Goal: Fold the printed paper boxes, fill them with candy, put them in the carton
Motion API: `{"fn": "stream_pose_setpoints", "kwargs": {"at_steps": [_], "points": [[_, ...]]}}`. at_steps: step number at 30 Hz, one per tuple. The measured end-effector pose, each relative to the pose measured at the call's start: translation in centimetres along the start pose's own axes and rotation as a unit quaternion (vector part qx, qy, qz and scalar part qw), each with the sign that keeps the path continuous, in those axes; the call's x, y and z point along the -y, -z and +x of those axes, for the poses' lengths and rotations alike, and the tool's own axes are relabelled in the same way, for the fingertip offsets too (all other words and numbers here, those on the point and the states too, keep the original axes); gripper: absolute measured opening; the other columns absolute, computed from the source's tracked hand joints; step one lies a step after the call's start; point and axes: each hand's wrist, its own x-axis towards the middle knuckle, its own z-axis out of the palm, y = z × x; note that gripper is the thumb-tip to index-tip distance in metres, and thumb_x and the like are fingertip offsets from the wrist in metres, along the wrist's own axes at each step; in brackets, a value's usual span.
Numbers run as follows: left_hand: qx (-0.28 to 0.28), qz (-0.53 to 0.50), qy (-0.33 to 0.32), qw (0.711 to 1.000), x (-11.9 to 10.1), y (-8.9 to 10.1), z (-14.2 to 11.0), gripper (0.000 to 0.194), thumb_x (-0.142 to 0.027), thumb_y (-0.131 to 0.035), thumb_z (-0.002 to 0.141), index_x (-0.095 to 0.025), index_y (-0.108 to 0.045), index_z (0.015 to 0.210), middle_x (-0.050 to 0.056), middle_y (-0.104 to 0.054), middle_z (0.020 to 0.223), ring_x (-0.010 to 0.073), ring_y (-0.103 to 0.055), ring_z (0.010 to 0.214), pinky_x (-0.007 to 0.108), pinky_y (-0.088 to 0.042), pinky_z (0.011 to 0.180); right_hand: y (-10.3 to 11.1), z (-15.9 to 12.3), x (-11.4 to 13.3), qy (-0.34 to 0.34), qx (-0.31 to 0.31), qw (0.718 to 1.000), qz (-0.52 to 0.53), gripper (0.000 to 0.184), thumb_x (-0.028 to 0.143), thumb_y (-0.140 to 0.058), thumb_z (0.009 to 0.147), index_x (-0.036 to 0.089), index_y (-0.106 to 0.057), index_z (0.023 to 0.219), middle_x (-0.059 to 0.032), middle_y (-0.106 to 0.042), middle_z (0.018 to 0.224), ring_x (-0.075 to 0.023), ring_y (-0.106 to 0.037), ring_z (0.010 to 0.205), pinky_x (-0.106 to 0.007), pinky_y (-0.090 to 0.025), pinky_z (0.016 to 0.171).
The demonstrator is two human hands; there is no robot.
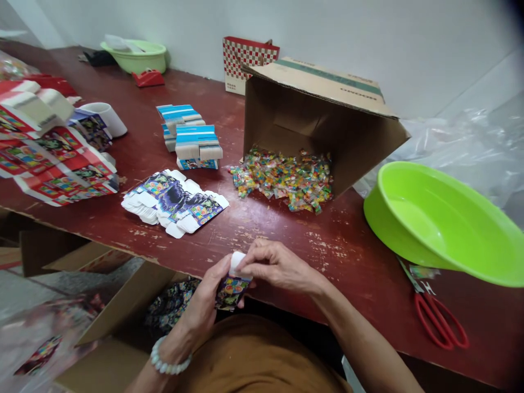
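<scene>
My left hand [208, 289], with a beaded bracelet on its wrist, is wrapped round a small printed carton [230, 290] at the table's front edge. My right hand [275, 263] pinches the white end flap [236, 262] of this carton. Whether anything is inside the carton cannot be seen. Beyond my hands lies a fanned pile of flat purple printed cartons [176, 199]. Small clear packets of colourful candy [286, 180] spill out of a cardboard box [323, 98] lying on its side.
Blue-topped carton stacks [196, 142] and red carton stacks [61, 158] stand to the left. At right are a green basin [442, 218] and red-handled scissors [440, 322]. An open box [118, 295] of filled-looking cartons sits below the table edge. Farther back are a tape dispenser [148, 78] and paper bag [235, 65].
</scene>
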Motion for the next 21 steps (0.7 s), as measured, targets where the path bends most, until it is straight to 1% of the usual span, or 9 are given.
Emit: {"fn": "stream_pose_setpoints", "kwargs": {"at_steps": [2,4,6,7,10,13,16,18,21], "points": [[-0.019,-0.021,0.011,1.0,0.1,-0.2,0.1,0.043,-0.053,-0.06,0.084,-0.014,-0.061,0.102,0.005,-0.069,0.067,0.0159,-0.062,0.049,0.025,-0.052,0.046,-0.1,0.0,-0.3,-0.039,-0.043,0.992,0.115,0.017,0.033,-0.069,0.086,0.021,-0.072,0.097,-0.001,-0.064,0.083,-0.0125,-0.059,0.074,-0.026,-0.047,0.07],[-0.023,-0.036,-0.003,0.999,0.2,-0.4,0.2,0.043,-0.05,-0.064,0.083,-0.015,-0.059,0.109,0.004,-0.069,0.068,0.0161,-0.062,0.048,0.026,-0.052,0.044,-0.6,0.0,-0.8,-0.076,-0.069,0.972,0.209,0.038,0.038,-0.078,0.078,0.021,-0.065,0.109,-0.0003,-0.065,0.085,-0.0113,-0.058,0.068,-0.025,-0.047,0.066],[-0.022,-0.042,-0.031,0.998,0.4,-0.5,0.4,0.043,-0.046,-0.067,0.082,-0.016,-0.058,0.112,0.002,-0.07,0.072,0.0153,-0.062,0.049,0.026,-0.053,0.044,-1.4,0.1,-1.3,-0.102,-0.047,0.959,0.259,0.052,0.04,-0.084,0.071,0.021,-0.061,0.113,0.0002,-0.065,0.085,-0.0099,-0.056,0.064,-0.024,-0.047,0.061],[-0.025,-0.039,-0.045,0.998,0.5,-0.6,0.4,0.044,-0.044,-0.069,0.08,-0.017,-0.057,0.112,0.002,-0.07,0.074,0.0148,-0.062,0.05,0.025,-0.053,0.043,-1.8,0.2,-1.5,-0.111,-0.036,0.956,0.267,0.05,0.041,-0.084,0.07,0.02,-0.062,0.11,0.0002,-0.064,0.085,-0.0095,-0.055,0.063,-0.023,-0.047,0.06],[-0.047,-0.028,-0.06,0.997,0.4,-0.7,0.5,0.047,-0.041,-0.074,0.078,-0.019,-0.055,0.114,0.001,-0.07,0.082,0.0145,-0.064,0.054,0.024,-0.054,0.044,-2.9,0.4,-1.8,-0.104,-0.077,0.961,0.246,0.031,0.043,-0.079,0.074,0.017,-0.067,0.087,-0.0007,-0.063,0.08,-0.0092,-0.054,0.059,-0.023,-0.046,0.055],[-0.044,-0.069,0.0,0.997,-0.1,-0.5,0.5,0.047,-0.047,-0.07,0.083,-0.02,-0.054,0.118,0.001,-0.07,0.081,0.0145,-0.065,0.052,0.024,-0.054,0.043,-3.3,0.3,-1.6,0.014,-0.161,0.982,0.1,0.022,0.039,-0.071,0.083,0.018,-0.069,0.077,-0.005,-0.069,0.087,-0.0139,-0.061,0.07,-0.027,-0.051,0.063],[-0.027,-0.129,0.059,0.989,-0.6,-0.3,0.4,0.047,-0.055,-0.058,0.089,-0.019,-0.055,0.119,0.0,-0.068,0.075,0.0147,-0.063,0.045,0.027,-0.053,0.04,-3.1,0.0,-1.1,0.11,-0.133,0.985,-0.033,0.018,0.03,-0.06,0.091,0.019,-0.073,0.085,-0.0068,-0.073,0.09,-0.0168,-0.066,0.086,-0.031,-0.052,0.08],[-0.029,-0.143,0.062,0.987,-0.8,-0.2,0.4,0.045,-0.053,-0.049,0.094,-0.018,-0.057,0.121,0.002,-0.07,0.078,0.0149,-0.063,0.043,0.028,-0.053,0.04,-3.0,-0.1,-0.9,0.083,-0.115,0.989,-0.041,0.017,0.026,-0.06,0.091,0.018,-0.074,0.087,-0.0065,-0.073,0.089,-0.0164,-0.067,0.084,-0.032,-0.052,0.081],[-0.035,-0.141,0.052,0.988,-0.8,-0.4,0.4,0.046,-0.048,-0.04,0.099,-0.015,-0.06,0.125,0.007,-0.074,0.085,0.0143,-0.064,0.046,0.026,-0.053,0.041,-3.1,0.2,-0.7,-0.028,-0.112,0.99,0.083,0.013,0.029,-0.071,0.082,0.016,-0.073,0.082,-0.0057,-0.073,0.088,-0.0147,-0.065,0.072,-0.029,-0.053,0.068]]}}
